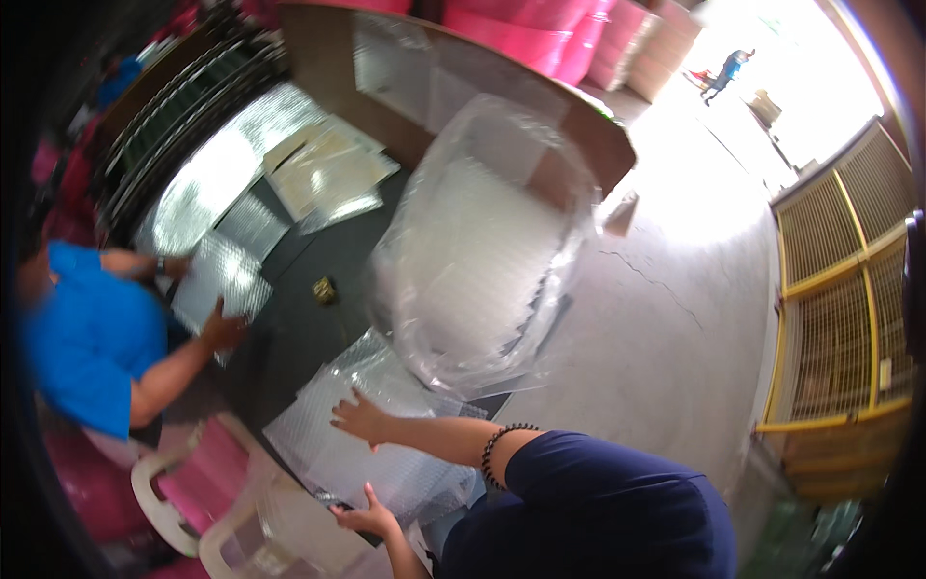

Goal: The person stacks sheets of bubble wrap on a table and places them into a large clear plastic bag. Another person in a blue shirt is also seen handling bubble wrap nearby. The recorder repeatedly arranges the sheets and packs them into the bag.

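Observation:
My right hand (362,422), with a dark coiled band on the forearm, lies over a stack of clear bubble-wrap sheets (338,458) on the dark table. Its fingers are spread, palm towards the sheets. Below it, my left hand (368,518) is at the near edge of the same stack, its thumb raised apart from the fingers. A small dark spot shows at its fingertips, too small to name. Just beyond the stack, a large clear plastic bag (482,251) holds many bubble-wrap pieces.
At the left, a co-worker in a blue shirt (96,338) handles a silvery bubble sheet (217,280). A tape roll (325,290) lies on the dark table (318,256). Flat padded sheets (328,174) lie farther back. A pink-and-white chair (207,473) stands lower left; yellow-framed mesh cages (839,280) are right.

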Action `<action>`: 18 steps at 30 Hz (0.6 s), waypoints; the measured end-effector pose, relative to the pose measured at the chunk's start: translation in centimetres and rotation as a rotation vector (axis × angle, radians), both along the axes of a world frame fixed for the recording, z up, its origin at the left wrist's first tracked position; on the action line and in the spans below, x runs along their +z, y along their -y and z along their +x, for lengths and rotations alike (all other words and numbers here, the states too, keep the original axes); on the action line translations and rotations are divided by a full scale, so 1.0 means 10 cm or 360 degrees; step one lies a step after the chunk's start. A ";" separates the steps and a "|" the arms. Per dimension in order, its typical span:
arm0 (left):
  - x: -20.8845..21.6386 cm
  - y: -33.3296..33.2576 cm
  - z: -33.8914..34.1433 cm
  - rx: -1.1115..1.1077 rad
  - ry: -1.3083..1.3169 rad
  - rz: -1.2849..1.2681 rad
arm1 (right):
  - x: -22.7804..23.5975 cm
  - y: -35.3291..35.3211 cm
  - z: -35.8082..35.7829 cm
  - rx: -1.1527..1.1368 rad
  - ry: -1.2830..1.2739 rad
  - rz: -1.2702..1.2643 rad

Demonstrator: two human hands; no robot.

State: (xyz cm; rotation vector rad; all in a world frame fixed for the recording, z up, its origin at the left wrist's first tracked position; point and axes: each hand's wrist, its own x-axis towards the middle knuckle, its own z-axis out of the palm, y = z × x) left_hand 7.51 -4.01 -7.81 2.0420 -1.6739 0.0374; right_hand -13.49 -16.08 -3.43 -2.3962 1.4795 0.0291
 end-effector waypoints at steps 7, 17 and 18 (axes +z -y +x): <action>1.00 1.42 -0.37 -0.1222 0.0236 0.0242 | 0.09 -0.20 0.00 -0.0234 0.0181 0.0048; 0.96 2.09 -0.50 -0.1431 0.0413 0.1033 | 1.36 -0.98 -1.26 -0.1105 0.0678 0.0681; 1.05 2.03 -0.33 -0.1384 0.0300 0.0901 | 1.57 -1.02 -1.40 -0.1205 0.0764 0.0711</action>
